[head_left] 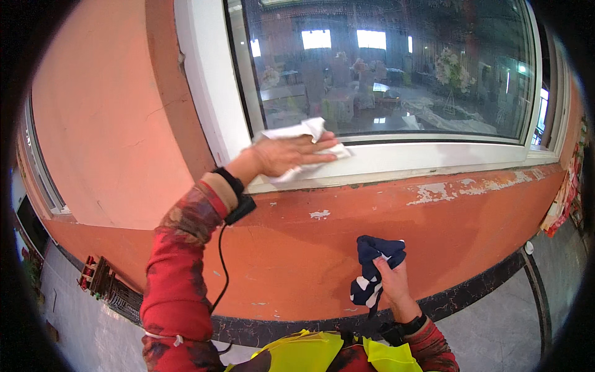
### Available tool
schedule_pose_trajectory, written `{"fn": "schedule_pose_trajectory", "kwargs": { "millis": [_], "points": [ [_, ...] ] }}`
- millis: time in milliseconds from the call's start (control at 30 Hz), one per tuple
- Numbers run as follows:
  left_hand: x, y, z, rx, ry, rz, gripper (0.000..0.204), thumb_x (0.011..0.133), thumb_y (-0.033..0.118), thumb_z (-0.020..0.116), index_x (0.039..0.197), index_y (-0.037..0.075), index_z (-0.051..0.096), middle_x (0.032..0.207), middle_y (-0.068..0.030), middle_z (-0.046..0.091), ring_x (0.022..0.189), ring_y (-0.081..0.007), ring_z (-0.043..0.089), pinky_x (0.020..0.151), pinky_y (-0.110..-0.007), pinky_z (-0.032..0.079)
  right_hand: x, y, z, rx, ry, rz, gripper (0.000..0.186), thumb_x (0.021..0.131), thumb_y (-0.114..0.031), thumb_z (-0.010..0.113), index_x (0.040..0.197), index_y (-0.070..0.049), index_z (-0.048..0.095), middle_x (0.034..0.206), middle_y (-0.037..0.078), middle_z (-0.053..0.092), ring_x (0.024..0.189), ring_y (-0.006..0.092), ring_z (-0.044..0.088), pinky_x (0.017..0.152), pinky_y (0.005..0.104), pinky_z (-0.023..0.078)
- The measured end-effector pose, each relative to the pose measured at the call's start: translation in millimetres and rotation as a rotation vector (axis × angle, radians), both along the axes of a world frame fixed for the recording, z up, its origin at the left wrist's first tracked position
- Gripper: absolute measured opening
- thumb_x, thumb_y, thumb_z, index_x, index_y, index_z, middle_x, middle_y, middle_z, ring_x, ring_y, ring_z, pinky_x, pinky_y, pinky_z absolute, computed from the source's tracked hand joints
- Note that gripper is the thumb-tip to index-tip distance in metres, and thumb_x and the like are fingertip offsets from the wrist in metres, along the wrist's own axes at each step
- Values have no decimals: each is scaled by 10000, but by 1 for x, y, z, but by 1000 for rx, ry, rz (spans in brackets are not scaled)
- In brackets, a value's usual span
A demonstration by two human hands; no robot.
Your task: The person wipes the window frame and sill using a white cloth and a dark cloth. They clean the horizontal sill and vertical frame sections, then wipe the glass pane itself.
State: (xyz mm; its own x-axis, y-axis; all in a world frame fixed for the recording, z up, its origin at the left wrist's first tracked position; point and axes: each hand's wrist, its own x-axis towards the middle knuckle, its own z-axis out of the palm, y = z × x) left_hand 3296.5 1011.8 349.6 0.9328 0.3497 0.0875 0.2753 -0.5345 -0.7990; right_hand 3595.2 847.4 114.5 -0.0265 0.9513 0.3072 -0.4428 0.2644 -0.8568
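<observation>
My left hand (291, 155) presses a white cloth (310, 129) against the lower left of the white window frame (427, 157), with its fingers extended across the cloth. Above it is the glass pane (396, 80), reflecting bright windows and showing pale flowers. My right hand (393, 282) grips a bunched navy cloth with white patches (373, 248) lower down, in front of the orange wall (297, 260). A black device is strapped to my left wrist, with a cable hanging from it.
A salmon wall (99, 111) stands at left. Below run a dark baseboard (476, 288) and grey floor tiles (508, 322). Stacked items (99, 279) lean at the lower left; red and beige fabric (558, 204) hangs at the far right near a small white object (528, 247).
</observation>
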Motion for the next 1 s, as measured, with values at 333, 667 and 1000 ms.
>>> {"fn": "schedule_pose_trajectory", "kwargs": {
  "millis": [333,667,1000],
  "points": [
    [-22,14,133,842,-835,270,837,894,292,607,1611,86,229,1658,-216,229,1560,-358,155,1261,-519,54,58,151,173,327,194,-607,291,1040,-281,588,1160,-25,656,1084,17,673,898,128,616,772,311,506],
    [-21,-26,-16,240,-441,175,624,1048,437,208,1585,150,343,1668,-102,261,1558,-274,194,1269,-535,101,-70,177,138,1270,-1417,-505,441,805,-305,780,1151,-59,662,1621,124,270,1544,307,141,1241,517,156],
    [-56,-35,-40,323,-254,184,555,948,199,482,1492,92,454,1636,-120,330,1542,-275,254,1256,-581,147,166,245,132,723,-1366,-1243,560,872,-248,674,1387,-71,544,1664,169,217,1563,350,122,1209,614,124]
  ]
}}
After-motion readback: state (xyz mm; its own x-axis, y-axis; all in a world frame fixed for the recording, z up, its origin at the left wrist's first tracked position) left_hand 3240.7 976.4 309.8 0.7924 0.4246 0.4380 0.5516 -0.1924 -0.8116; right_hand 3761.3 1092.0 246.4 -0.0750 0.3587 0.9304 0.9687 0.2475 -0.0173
